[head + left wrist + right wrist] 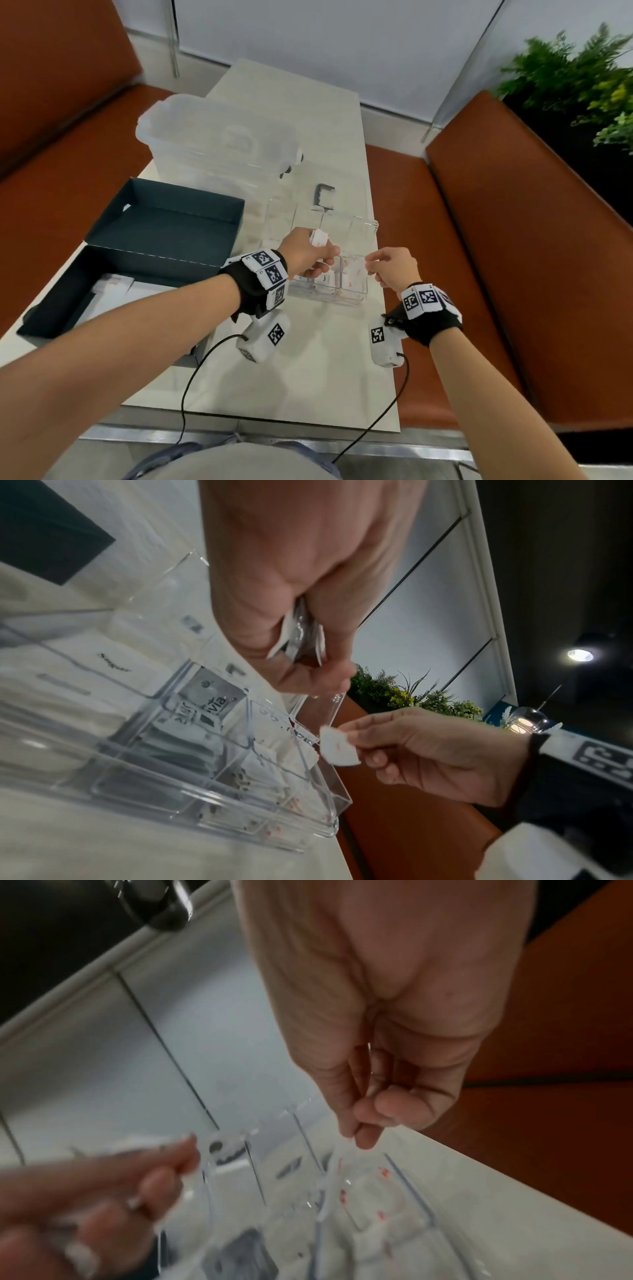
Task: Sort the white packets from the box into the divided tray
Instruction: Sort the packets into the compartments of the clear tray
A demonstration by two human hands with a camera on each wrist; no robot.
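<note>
The clear divided tray [372,224] stands on the table right of the open dark box [164,219]. White packets [113,286] lie in the box's near half. My left hand [322,257] hovers over the tray's middle and grips a small bunch of white packets [319,237], also seen in the left wrist view [301,637]. My right hand [371,265] pinches one white packet with red print [356,270] over the near right compartment; this packet [337,748] hangs just above the tray's rim [334,827]. Several packets lie in the near compartments.
A clear lidded storage bin [219,137] stands at the table's back, behind the box. A small dark bracket [323,195] lies behind the tray. Brown benches [513,240] flank the table, with plants [582,75] at the far right. Cables hang from both wrists.
</note>
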